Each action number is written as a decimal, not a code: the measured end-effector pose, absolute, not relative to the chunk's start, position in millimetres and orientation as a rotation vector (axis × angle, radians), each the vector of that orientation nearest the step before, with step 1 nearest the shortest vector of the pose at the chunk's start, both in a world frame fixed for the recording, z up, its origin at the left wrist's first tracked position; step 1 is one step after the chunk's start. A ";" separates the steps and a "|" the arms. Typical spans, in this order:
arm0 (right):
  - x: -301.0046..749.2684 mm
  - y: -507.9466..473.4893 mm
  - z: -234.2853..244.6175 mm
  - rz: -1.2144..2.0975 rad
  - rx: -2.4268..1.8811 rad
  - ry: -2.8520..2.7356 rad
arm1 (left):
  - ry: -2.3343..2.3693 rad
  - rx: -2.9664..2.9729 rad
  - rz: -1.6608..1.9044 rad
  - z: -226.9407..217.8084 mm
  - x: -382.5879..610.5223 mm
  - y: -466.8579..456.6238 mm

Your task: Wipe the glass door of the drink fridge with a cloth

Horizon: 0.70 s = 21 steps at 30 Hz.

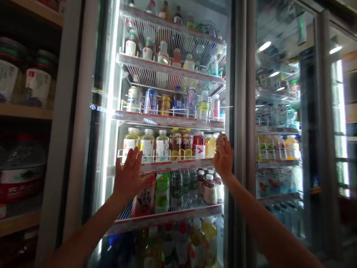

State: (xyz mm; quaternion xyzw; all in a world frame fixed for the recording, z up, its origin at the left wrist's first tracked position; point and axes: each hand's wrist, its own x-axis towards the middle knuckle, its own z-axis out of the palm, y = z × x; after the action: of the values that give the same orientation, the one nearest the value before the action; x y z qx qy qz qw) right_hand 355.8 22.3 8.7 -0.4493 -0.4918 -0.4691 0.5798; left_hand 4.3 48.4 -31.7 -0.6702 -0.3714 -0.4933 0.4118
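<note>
My left hand [131, 176] is raised with its fingers stretched out and apart. It lies over the front of a lit drinks cooler, by the shelf edge [178, 163], overlapping white-capped tea bottles [147, 145]. Whether its palm touches the glass, I cannot tell. My right hand [224, 158] is closed around a small crumpled brownish-white cloth [222, 139], near the right side of the cooler, in front of yellow drink bottles [211, 146]. Between the two hands stand dark yellow-capped bottles [175, 144] and a red bottle [199, 144].
A metal door frame [242, 111] runs upright just right of my right hand. Beyond it is another glass-doored cooler [277, 145] with reflections. At left, wooden shelves [25, 111] hold large jars [37, 80]. Cans [151, 100] and bottles fill the upper wire shelves.
</note>
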 end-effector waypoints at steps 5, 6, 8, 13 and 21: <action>314.0 31.6 -0.4 -1.114 -0.967 -1.168 | -0.931 -1.683 -1.252 -30.0 7.5 43.9; 288.9 33.9 -5.8 -1.138 -0.934 -1.283 | -0.920 -1.686 -1.240 -28.6 8.2 42.7; 239.8 36.3 -16.7 -1.198 -0.854 -1.553 | -0.908 -1.696 -1.204 -24.6 9.7 40.6; 221.5 29.3 -25.7 -1.271 -0.815 -1.821 | -0.916 -1.719 -1.111 -13.5 10.0 39.6; 356.5 20.8 -13.2 -1.088 -1.097 -1.033 | -0.934 -1.774 -1.129 -16.3 8.3 45.2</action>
State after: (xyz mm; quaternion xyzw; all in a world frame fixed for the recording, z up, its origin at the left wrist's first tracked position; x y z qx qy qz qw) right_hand 356.5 20.8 -13.2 -0.4730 -0.4453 -0.4691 0.5983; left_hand 8.3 45.2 -16.3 -0.7039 -0.3706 -0.4481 0.4080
